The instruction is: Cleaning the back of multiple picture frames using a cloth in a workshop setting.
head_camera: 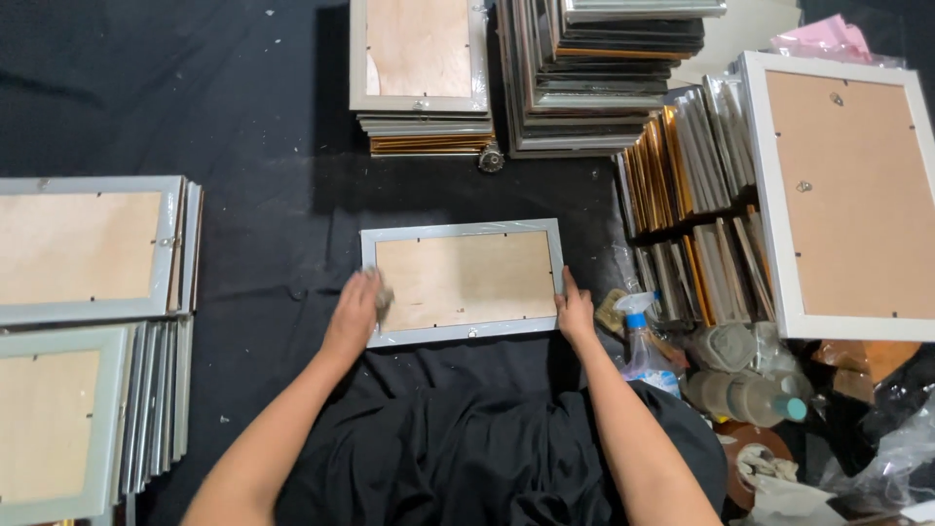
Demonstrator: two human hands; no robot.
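Black cloth [243,117] covers the surface we work on, speckled with pale crumbs; at its middle lies a silver picture frame [462,281], face down, its brown backing board uppermost; our left hand [355,314] rests on the frame's left end with a small greyish wad under the fingers, the grip curled over that wad, though we cannot tell how tightly; our right hand [575,312] presses flat against the frame's right edge, fingers loosely bent, closed on nothing; two stacks of frames [531,83] stand at the far edge; more frames [93,321] lie stacked along the left edge; a row of upright frames [696,209] leans near the right, beside a large white frame [842,190]; a spray bottle [643,341] with a blue nozzle stands just beside our right wrist.
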